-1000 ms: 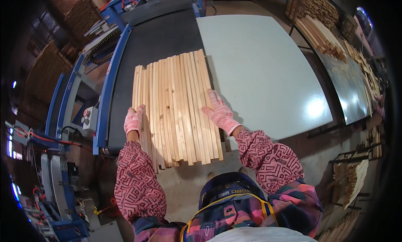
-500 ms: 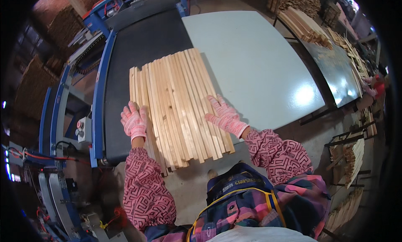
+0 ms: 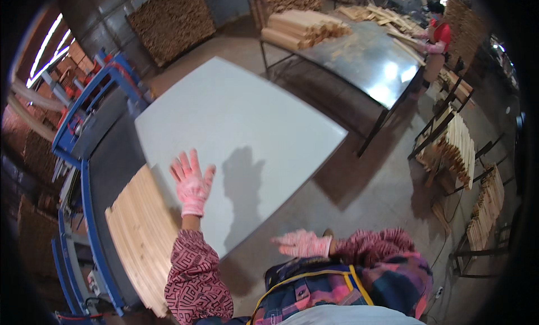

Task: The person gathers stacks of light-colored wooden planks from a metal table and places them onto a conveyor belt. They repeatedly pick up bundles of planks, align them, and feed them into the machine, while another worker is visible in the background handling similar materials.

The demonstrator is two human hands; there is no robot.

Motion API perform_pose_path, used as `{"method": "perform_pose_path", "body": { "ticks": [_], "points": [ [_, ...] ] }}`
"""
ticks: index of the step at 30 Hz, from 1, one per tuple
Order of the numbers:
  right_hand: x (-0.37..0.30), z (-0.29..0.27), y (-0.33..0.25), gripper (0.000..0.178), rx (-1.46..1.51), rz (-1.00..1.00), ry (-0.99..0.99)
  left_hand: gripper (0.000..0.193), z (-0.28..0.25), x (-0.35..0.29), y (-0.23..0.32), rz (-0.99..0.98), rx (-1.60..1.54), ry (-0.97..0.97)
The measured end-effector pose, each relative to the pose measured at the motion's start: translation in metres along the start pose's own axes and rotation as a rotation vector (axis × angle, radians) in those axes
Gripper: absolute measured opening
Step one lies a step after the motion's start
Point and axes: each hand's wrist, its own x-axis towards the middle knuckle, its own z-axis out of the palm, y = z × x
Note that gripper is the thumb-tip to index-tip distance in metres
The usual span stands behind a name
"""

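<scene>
My left hand (image 3: 192,184), in a pink and white knit glove, is raised above the pale flat table (image 3: 264,123) with its fingers spread and nothing in it. To its left, a row of wooden strips (image 3: 137,226) lies side by side on the black belt (image 3: 109,151) of a blue-framed machine. My right hand (image 3: 303,244), gloved the same way, hovers low in front of my waist, just off the table's near corner. Its fingers stretch out to the left, slightly blurred, and hold nothing.
A metal-topped table (image 3: 359,61) at the back carries stacked wood (image 3: 303,28) and loose strips. A person in red (image 3: 441,35) stands at its far right end. Racks of wooden strips (image 3: 457,148) line the right side. The blue machine frame (image 3: 92,212) borders the left.
Both hands have come off the wooden strips. The view has swung right, so the strips now appear farther left. My right hand has drawn back toward my waist.
</scene>
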Motion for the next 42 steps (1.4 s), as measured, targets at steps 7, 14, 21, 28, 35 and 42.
{"method": "perform_pose_path", "body": {
  "ticks": [7, 14, 21, 28, 35, 42],
  "points": [
    [-0.177, -0.169, 0.11, 0.048, 0.171, 0.566, 0.192, 0.074, 0.083, 0.079, 0.254, 0.146, -0.106, -0.205],
    [-0.186, -0.267, 0.188, 0.049, 0.316, 0.562, 0.631, 0.072, 0.119, 0.207, 0.341, 0.051, -0.062, -0.197],
    [-0.101, -0.395, 0.234, 0.047, 0.327, 0.407, 0.46, 0.078, 0.155, 0.317, 0.351, -0.195, -0.044, -0.198],
    [-0.06, -0.534, 0.343, 0.044, 0.017, 0.46, 0.132, 0.079, 0.156, 0.363, 0.356, -0.269, -0.015, -0.178],
    [-0.086, -0.617, 0.539, 0.026, -0.656, 0.454, -0.308, 0.079, 0.169, 0.372, 0.358, -0.323, -0.02, -0.17],
    [0.015, -0.719, 0.625, 0.034, -0.244, 0.607, -0.168, 0.075, 0.215, 0.428, 0.388, -0.518, 0.142, -0.069]
  ]
}}
